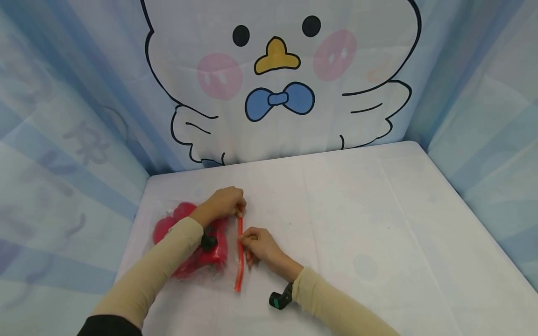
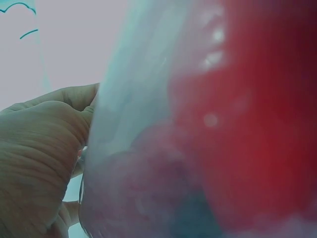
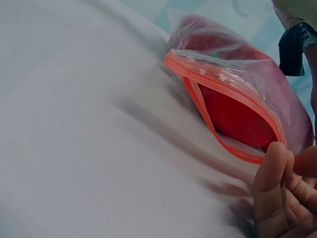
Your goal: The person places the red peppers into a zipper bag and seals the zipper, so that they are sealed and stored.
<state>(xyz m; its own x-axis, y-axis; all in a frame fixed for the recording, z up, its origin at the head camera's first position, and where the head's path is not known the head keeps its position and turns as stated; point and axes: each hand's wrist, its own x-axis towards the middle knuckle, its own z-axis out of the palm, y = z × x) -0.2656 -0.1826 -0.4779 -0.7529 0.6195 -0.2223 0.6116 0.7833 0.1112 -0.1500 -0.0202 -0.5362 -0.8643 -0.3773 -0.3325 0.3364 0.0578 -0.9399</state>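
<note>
A clear plastic zip bag (image 1: 222,249) with an orange-red zip strip (image 1: 239,273) lies on the left part of the table, holding bulky red contents of unclear kind. My left hand (image 1: 222,202) pinches the far end of the strip. Partway along the strip, my right hand (image 1: 262,246) pinches the edge between thumb and fingers. The right wrist view shows the bag's mouth parted, with its orange rim (image 3: 218,82) spread around something red (image 3: 235,119). Close up in the left wrist view, the bag (image 2: 133,99) hides the left fingertips.
The white table (image 1: 357,210) extends to the right of the bag. Behind it hangs a curtain (image 1: 277,135) with a cartoon bird, and pale blue curtains stand at both sides. Dark cameras sit on both wrists; one (image 1: 280,298) hangs by the right sleeve.
</note>
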